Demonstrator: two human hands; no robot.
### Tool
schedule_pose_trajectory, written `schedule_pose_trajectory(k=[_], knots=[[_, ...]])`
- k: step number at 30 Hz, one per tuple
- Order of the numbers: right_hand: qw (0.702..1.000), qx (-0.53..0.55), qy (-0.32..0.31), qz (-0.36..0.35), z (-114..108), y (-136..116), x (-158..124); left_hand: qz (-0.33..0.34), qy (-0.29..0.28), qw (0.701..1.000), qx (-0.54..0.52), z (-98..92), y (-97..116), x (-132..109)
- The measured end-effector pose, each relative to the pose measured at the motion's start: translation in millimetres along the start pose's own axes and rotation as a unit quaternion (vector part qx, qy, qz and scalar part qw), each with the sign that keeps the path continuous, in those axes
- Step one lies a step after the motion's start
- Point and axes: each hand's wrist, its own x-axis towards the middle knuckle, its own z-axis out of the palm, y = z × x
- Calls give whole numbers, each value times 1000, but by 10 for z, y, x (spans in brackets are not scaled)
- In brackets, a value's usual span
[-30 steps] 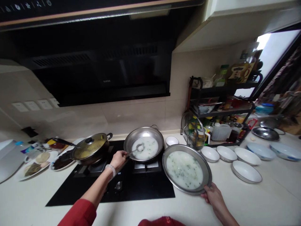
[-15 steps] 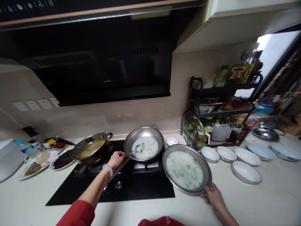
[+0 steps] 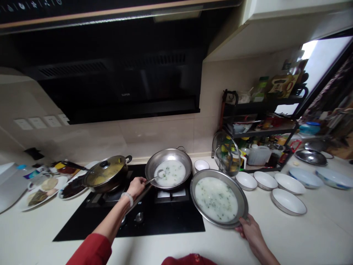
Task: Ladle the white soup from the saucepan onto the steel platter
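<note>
My left hand (image 3: 138,187) is closed round the handle of a metal ladle (image 3: 160,174), whose bowl dips into a white soup (image 3: 173,174) with green bits. That soup sits in a steel wok (image 3: 151,167) on the right burner. With my right hand (image 3: 248,229) I grip the near right rim of a wide steel basin (image 3: 242,197). Inside the basin is more white liquid (image 3: 216,198) flecked with chopped greens. The basin stands just right of the wok, beside the black hob (image 3: 176,222).
A lidded pan (image 3: 106,173) occupies the left burner, with plates of food (image 3: 41,197) beyond it. White bowls (image 3: 289,201) stand on the right counter. A small bowl (image 3: 202,165), a glass lid (image 3: 226,152) and a spice rack (image 3: 261,130) are behind the basin.
The ladle's bowl has shifted slightly left within the wok. My right hand and the basin have stayed in place.
</note>
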Motion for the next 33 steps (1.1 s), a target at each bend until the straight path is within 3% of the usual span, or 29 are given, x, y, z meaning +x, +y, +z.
schedule_pose_trajectory(k=[12,33], knots=[[1000,-2,0,-6,-7,34,20,-35,-56,995,-79,-7,-46,15],[1000,0,-6,-5,-9,21,14,-71,-85,980,-163,-60,64,-72]])
